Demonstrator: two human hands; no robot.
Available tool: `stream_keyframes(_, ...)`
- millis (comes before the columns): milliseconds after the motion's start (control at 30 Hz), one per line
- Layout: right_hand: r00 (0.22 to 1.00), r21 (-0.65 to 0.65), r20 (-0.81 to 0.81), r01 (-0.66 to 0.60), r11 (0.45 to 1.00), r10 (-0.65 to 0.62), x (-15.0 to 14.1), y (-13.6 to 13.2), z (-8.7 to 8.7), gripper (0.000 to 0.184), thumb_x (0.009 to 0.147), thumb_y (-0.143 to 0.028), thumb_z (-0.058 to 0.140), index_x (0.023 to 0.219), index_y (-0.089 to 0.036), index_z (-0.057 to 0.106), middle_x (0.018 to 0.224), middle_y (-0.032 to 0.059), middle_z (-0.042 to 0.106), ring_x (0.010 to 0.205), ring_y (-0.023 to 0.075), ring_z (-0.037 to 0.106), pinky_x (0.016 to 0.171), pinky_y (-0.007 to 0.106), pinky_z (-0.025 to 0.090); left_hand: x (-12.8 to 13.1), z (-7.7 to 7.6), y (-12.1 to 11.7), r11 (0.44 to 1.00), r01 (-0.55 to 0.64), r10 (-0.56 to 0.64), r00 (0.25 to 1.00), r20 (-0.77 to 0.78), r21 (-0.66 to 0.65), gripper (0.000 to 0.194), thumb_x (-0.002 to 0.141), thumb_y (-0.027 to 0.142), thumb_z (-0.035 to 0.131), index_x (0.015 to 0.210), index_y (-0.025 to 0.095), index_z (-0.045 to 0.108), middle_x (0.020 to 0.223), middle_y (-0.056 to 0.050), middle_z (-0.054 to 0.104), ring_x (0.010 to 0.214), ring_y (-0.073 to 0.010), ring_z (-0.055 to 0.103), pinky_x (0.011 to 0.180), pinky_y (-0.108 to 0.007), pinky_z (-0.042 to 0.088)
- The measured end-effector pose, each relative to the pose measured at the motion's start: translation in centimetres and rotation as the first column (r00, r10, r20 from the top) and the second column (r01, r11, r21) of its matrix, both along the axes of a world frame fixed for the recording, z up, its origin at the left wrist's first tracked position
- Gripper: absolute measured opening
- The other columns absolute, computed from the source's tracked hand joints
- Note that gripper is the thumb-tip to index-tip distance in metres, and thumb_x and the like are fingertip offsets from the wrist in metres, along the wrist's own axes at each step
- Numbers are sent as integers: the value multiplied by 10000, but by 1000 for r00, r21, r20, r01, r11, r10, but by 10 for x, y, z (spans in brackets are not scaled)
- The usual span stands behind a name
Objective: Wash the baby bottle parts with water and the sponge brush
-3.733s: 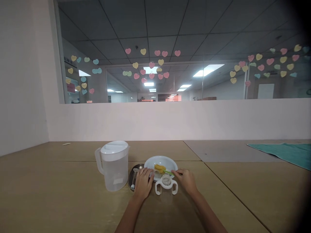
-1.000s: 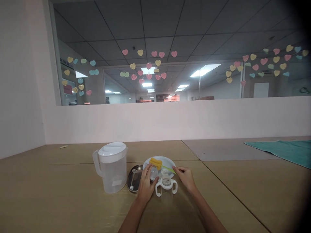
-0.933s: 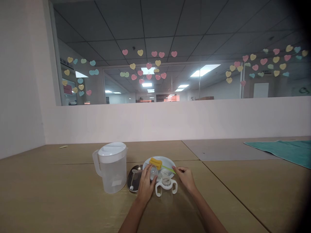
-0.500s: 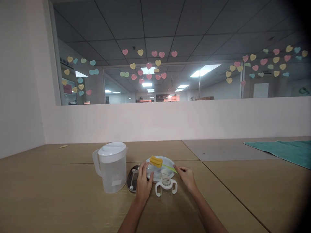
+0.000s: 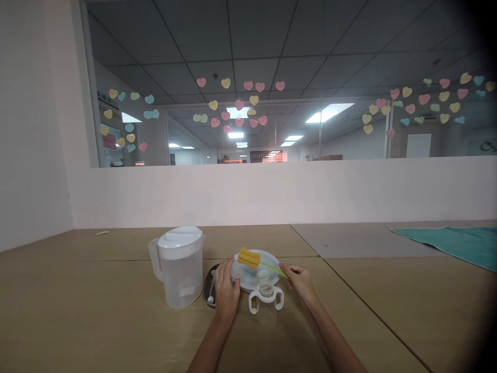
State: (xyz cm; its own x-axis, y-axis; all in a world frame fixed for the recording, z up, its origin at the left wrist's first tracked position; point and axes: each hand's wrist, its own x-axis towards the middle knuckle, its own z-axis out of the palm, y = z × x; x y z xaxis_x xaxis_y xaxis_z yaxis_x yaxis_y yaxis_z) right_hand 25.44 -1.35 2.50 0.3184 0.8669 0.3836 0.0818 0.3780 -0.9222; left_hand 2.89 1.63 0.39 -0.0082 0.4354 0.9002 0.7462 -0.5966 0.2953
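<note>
My right hand point(image 5: 300, 282) pinches the thin green handle of a sponge bottle brush point(image 5: 249, 258), whose yellow head is held over a white plate point(image 5: 267, 257). With thumb and fingers, my left hand point(image 5: 228, 287) grips a small clear piece point(image 5: 236, 270), perhaps a bottle cap; the fingers partly hide it. Between my hands stands a clear baby bottle point(image 5: 266, 299) with two white handles and an open neck. Just behind its neck, another clear round piece point(image 5: 263, 275) lies at the plate's near side. A straw with a small white end point(image 5: 210, 299) rests on a dark metal tray point(image 5: 207, 280), partly covered by my left hand.
To the left stands a translucent lidded pitcher point(image 5: 182, 272) holding clear liquid. A teal cloth point(image 5: 458, 243) lies at the far right. Seams cross the wooden table point(image 5: 116, 311). A wall point(image 5: 272, 194) with a window rises behind it.
My left hand has shifted slightly left, and the clear piece in it now shows more plainly beside the thumb. The brush head has moved a little left; my right hand keeps its hold.
</note>
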Motion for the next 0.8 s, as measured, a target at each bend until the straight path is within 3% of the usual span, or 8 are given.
stream_keyframes(200,996,-47,53,-68,997,71,1,5,-5,527,567,-653,664,446,-162,514,404,-64,333,360,56,275,371,220,190,-4,0,0,994,-78,80,996,-27,76,399,833,127,432,1221,182,503,1145,-81,627,1075,-231,529,936,-395,420)
stream_keyframes(433,992,-67,76,-96,993,101,1,7,-7,509,562,-642,672,475,-153,558,392,-65,342,338,56,279,368,224,172,-7,2,-7,982,41,19,950,-313,185,478,860,14,349,1274,212,480,1169,-57,646,1091,-189,556,963,-378,392)
stream_keyframes(800,979,-68,-62,-197,978,193,1,5,-9,498,568,-600,719,468,-152,524,444,-66,364,350,41,279,374,218,137,-10,4,-7,971,130,-62,948,-312,202,456,900,209,495,1335,192,359,1266,-106,568,1211,-211,499,1010,-390,431)
